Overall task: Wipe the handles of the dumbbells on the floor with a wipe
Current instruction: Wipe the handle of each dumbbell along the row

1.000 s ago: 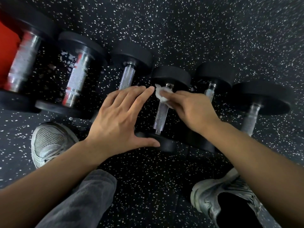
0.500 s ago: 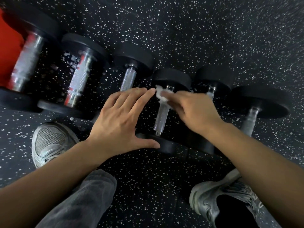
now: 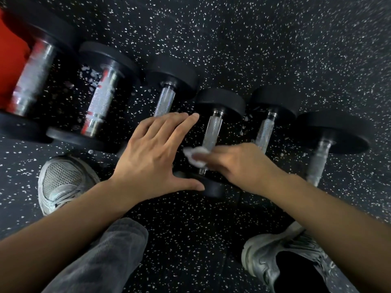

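Wiping the fourth dumbbell handle (image 3: 211, 132) on the floor (image 3: 254, 39), right hand (image 3: 239, 163) pinching the wipe (image 3: 195, 156) near its lower end, left hand (image 3: 156, 153) spread flat, empty; likely next, shifting to the neighbouring handle (image 3: 264, 132).

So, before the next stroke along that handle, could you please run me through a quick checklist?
1. Wipe held in the right hand: ok, pinched in the fingertips.
2. Wipe in contact with the handle of the fourth dumbbell from the left: ok, at its near end.
3. Upper part of that handle free for the stroke: ok, bare metal shows up to the far weight.
4. Left hand out of the wipe's path: ok, open and flat just to the left.
5. Dumbbell steadied against rolling: cannot tell, contact is hidden.
6. Next handle to the right reachable: ok, partly behind the right hand.
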Tool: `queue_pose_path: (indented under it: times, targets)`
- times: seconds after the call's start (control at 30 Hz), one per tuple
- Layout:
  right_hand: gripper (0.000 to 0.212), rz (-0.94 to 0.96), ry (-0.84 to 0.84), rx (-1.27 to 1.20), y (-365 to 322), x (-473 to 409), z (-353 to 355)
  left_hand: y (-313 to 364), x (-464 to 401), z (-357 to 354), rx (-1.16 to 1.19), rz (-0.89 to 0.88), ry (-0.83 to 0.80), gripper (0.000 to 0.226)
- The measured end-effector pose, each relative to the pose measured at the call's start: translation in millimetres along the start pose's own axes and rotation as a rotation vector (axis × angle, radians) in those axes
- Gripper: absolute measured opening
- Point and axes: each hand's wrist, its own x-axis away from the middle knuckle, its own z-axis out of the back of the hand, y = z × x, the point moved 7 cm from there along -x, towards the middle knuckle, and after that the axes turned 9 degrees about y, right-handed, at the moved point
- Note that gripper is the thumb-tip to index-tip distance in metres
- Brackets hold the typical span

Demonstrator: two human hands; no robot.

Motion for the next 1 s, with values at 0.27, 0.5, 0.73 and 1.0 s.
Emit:
queue_pose_path:
  times: [0.27, 0.5, 0.73, 1.0]
  targets:
    - [0.038, -0.321, 0.268, -0.085, 50.3, -11.2, 14.5, 1.0, 0.1, -0.1, -0.014, -0.014, -0.008, 0.131]
    - [0.041, -0.033, -0.017, -0.040, 3.5, 1.9, -3.2, 0.6, 0.1, -0.6, -0.025, -0.016, 0.005, 0.131]
    - [0.038, -0.285, 0.315, -0.093, 43.0, -4.9, 27.9, 1.1, 0.6, 0.1, -0.010, -0.020, 0.003, 0.129]
    - [0.041, -0.191, 0.084, -0.054, 21.5, -4.2, 4.9, 1.0, 0.6, 0.1, 0.011, -0.026, 0.010, 0.128]
